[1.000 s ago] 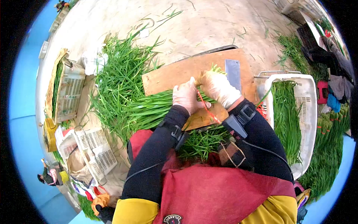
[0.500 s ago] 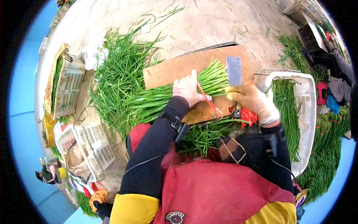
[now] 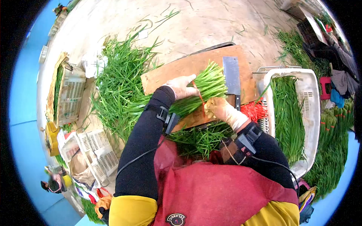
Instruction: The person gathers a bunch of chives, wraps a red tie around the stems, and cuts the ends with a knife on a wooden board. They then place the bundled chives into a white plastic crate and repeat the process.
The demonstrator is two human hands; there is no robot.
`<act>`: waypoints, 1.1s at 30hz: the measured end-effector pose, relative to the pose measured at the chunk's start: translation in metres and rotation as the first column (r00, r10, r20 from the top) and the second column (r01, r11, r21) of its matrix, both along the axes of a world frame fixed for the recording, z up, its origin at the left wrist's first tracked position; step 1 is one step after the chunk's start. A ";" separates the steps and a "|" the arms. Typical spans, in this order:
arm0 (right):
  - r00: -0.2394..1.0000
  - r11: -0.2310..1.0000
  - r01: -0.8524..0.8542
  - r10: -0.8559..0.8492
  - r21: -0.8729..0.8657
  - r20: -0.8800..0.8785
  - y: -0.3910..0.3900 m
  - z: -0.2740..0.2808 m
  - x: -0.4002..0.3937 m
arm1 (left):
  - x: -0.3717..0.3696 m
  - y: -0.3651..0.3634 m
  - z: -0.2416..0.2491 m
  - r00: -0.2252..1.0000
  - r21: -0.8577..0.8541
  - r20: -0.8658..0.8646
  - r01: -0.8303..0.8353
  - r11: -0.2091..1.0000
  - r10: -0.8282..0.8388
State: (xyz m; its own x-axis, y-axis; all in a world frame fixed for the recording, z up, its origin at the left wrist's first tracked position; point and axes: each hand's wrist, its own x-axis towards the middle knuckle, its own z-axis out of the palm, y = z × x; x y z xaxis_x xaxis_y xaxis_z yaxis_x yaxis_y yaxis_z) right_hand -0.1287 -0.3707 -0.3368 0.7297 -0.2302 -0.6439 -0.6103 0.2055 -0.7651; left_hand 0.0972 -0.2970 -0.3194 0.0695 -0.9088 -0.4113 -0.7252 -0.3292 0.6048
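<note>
A thick bunch of green chives [image 3: 212,80] lies across a wooden board [image 3: 160,77], its pale cut ends pointing up and right. My left hand [image 3: 183,87] is closed around the bunch from the left. A red tie [image 3: 203,100] passes over the stems just beside my left fingers. My gloved right hand [image 3: 221,110] is at the lower side of the bunch, fingers curled together at the tie's hanging end. A cleaver [image 3: 232,74] with a dark handle lies flat on the board, right of the cut ends.
Loose chives [image 3: 118,75] are heaped left of the board. Red ties [image 3: 254,111] lie at its right edge. A white crate [image 3: 316,124] holding chives stands to the right, with tied bunches [image 3: 333,122] beyond. More white crates [image 3: 70,94] stand left. Another person [image 3: 55,180] is far left.
My right hand has moved left and down from beyond the cut ends to the near side of the bunch. The cleaver's handle now shows. The tie lies across the stems.
</note>
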 end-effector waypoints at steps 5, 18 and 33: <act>0.985 0.984 0.175 -0.175 0.013 -0.005 0.010 -0.004 0.003 | 0.013 -0.015 0.002 0.999 0.093 -0.028 0.034 0.995 -0.032; 0.994 0.754 -0.106 0.073 -0.648 -0.078 0.014 -0.006 -0.005 | 0.007 -0.012 0.007 0.989 0.066 0.063 0.129 0.990 -0.133; 0.850 0.857 0.510 -0.516 0.080 0.108 0.048 -0.026 -0.013 | -0.001 -0.009 0.002 0.989 0.067 0.116 0.083 0.994 -0.091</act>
State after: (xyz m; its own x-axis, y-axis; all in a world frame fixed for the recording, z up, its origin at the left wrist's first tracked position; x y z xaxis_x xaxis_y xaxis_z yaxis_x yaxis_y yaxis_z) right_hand -0.1420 -0.3225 -0.3625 0.5887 -0.5656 -0.5775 -0.3116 0.5005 -0.8077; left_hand 0.0960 -0.3056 -0.3170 0.0429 -0.8867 -0.4604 -0.8178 -0.2959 0.4936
